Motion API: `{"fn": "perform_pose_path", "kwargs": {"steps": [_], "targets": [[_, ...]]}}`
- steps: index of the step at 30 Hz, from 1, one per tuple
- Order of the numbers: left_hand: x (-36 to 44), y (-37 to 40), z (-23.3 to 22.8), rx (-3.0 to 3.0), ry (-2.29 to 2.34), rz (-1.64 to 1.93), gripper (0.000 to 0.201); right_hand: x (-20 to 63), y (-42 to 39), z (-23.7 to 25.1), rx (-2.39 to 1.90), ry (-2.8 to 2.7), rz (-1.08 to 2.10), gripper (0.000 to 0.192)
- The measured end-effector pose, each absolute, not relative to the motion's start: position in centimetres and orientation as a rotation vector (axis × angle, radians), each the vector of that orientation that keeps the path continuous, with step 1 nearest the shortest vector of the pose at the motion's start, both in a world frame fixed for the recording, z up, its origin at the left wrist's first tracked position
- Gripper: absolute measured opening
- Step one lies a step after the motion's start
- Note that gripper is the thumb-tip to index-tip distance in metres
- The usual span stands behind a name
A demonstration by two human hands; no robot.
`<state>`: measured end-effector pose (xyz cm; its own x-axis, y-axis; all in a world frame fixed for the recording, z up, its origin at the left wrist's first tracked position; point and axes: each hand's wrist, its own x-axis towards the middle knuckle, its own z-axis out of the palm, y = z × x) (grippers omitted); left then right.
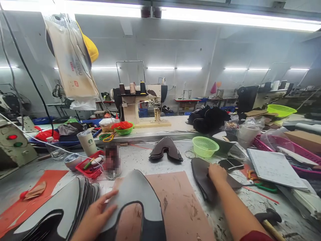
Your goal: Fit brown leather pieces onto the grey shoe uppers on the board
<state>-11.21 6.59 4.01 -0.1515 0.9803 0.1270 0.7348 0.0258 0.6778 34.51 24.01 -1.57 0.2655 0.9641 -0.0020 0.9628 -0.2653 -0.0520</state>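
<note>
— Grey upper piece (135,197), on the brown mat (180,201), is pressed flat by the left hand (96,214), fingers spread.
— Right of the mat, the dark piece stack (200,174) is pinched by the right hand (217,172); a single piece must be separated.

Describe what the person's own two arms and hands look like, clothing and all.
Both hands are bare, with no gloves. The left hand shows only up to the wrist and a bare stretch of forearm, with no sleeve, watch or bracelet visible. The right hand leads into a long bare forearm; a dark red sleeve edge shows near the elbow at the bottom of the picture. Rings cannot be made out.
</note>
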Motion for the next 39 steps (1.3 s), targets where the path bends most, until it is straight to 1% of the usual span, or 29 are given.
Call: {"fn": "perform_pose_path", "kwargs": {"steps": [2, 4, 6, 8, 19, 27, 39], "targets": [[-8.2, 6.6, 1.3, 2.025, 1.905, 0.735, 0.050, 34.5, 23.8, -1.7, -2.478, -1.863, 0.043, 0.032], [-5.9, 6.0, -0.8, 2.247, 1.867, 0.468, 0.045, 34.7, 23.7, -1.8, -2.491, -1.851, 0.049, 0.032], [-4.4, 5.1, -1.9, 2.356, 1.817, 0.223, 0.045, 35.0, 23.8, -2.0, -2.503, -1.839, 0.062, 0.032], [-3.8, 4.4, -2.1, 2.397, 1.791, 0.103, 0.047, 35.3, 24.0, -2.0, -2.523, -1.822, 0.084, 0.032], [-3.2, 3.8, -1.0, 2.332, 1.805, 0.052, 0.049, 35.4, 24.3, -1.1, -2.593, -1.771, 0.110, 0.035], [-3.3, 3.6, -1.2, 2.318, 1.777, 0.152, 0.047, 35.5, 24.1, -1.5, -2.614, -1.734, 0.183, 0.037], [-3.3, 3.7, -1.5, 2.304, 1.783, 0.134, 0.048, 35.9, 24.8, -0.6, -2.657, -1.748, 0.176, 0.033]]}}
